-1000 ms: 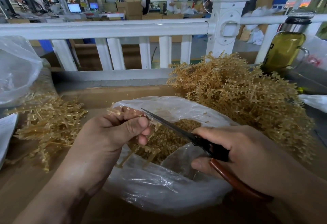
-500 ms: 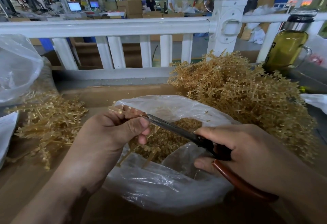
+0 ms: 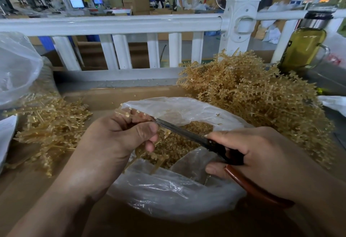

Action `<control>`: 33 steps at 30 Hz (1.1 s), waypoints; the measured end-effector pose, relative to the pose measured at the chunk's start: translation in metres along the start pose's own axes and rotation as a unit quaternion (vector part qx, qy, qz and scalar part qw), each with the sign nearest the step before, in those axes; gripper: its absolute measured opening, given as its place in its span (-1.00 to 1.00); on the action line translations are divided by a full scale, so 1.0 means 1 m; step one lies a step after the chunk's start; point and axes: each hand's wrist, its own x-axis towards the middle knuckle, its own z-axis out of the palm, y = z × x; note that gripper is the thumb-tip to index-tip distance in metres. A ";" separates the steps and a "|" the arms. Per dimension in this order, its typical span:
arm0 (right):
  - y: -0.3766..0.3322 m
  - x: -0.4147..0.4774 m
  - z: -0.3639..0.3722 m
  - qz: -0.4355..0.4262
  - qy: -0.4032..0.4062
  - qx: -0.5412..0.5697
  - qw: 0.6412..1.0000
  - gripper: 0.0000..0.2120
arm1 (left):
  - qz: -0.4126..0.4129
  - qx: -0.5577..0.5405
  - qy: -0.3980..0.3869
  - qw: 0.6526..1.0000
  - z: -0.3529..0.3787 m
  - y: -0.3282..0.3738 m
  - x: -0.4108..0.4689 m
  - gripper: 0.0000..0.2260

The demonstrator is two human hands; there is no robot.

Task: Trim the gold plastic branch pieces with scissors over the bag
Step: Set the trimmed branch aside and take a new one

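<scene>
My left hand point(image 3: 112, 139) grips a gold plastic branch piece point(image 3: 131, 114) above the open clear plastic bag point(image 3: 168, 195). The piece's beaded tips poke out over my fingers and its stems hang into the bag. My right hand point(image 3: 258, 158) holds the scissors point(image 3: 187, 133) by their dark and brown handles. The blades look closed, and their tip touches the piece just by my left thumb. Small gold cut bits point(image 3: 174, 143) fill the bag's bottom.
A big heap of gold branches point(image 3: 252, 94) lies at the right, a smaller pile point(image 3: 48, 126) at the left. A second clear bag point(image 3: 16, 68) stands far left. Behind are a white railing point(image 3: 131, 25) and a bottle of yellow-green liquid point(image 3: 303, 47) at back right.
The scissors slid left, so the blade tip went from just right of my left thumb to the branch piece at my fingers. Both hands stay over the bag.
</scene>
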 end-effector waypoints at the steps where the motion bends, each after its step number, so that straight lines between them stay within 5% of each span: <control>1: 0.000 0.000 0.000 -0.001 0.001 -0.004 1.000 -0.60 | 0.000 0.003 0.001 1.000 0.000 0.000 0.000 -0.79; 33: -0.001 0.000 0.000 -0.003 -0.027 0.025 0.999 -0.58 | 0.021 0.001 -0.005 1.000 0.001 0.003 -0.002 -0.84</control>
